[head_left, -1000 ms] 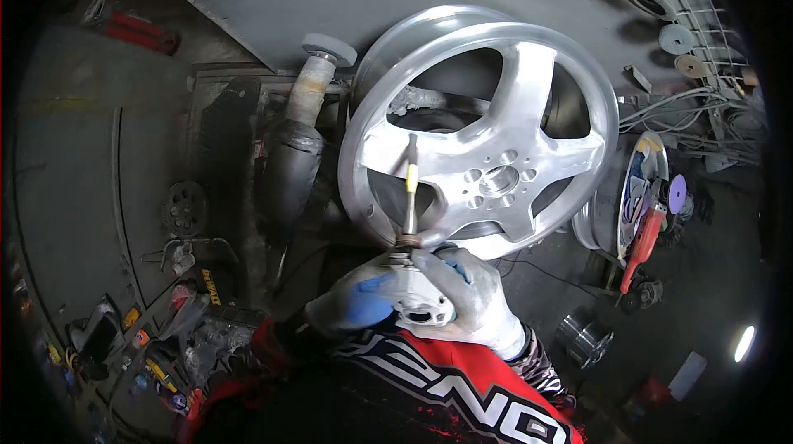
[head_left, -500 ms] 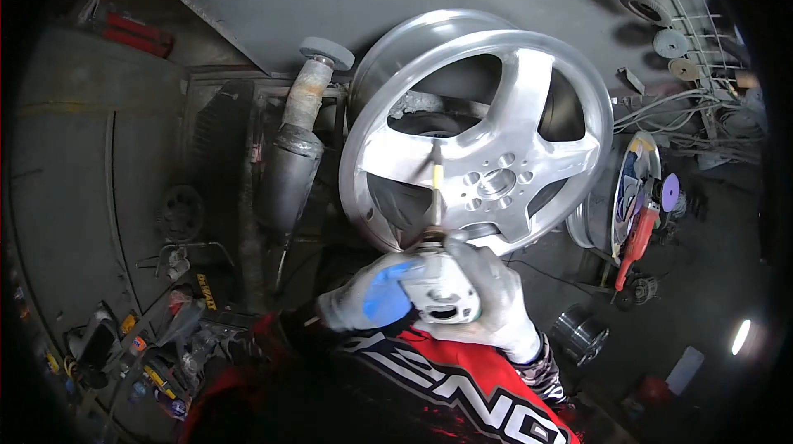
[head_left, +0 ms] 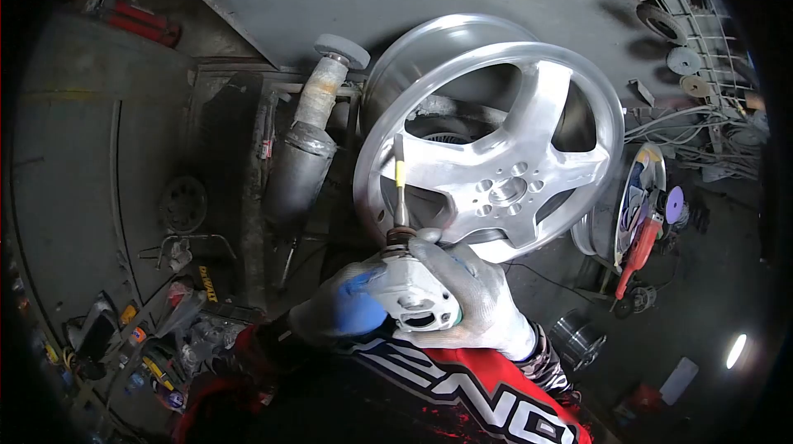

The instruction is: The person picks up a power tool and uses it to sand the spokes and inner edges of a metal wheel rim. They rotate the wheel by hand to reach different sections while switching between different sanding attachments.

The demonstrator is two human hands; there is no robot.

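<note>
A silver alloy wheel rim (head_left: 538,112) with broad, shiny spokes leans in front of me, tilted toward my body. Both my gloved hands grip a pale handheld grinder (head_left: 417,289), held low before my chest. My left hand (head_left: 337,305), with a blue patch on its glove, closes on the tool's left side and is slightly blurred. From the right, my right hand (head_left: 483,291) wraps round the body, thumb near the collar. The grinder's slim shaft (head_left: 401,196) has a yellow band and points away from me; its tip overlaps the left spoke in this view.
A motor with a grey buffing wheel (head_left: 341,51) stands left of the rim. To the right, a red power tool (head_left: 638,254) with a purple disc rests against another rim. Discs hang on a wire rack (head_left: 702,39) at upper right. Clutter (head_left: 165,345) lies lower left.
The grinder and both hands have moved left and slightly down relative to the rim. The shaft's tip has shifted from the spoke's inner part toward its outer end. The view has turned slightly.
</note>
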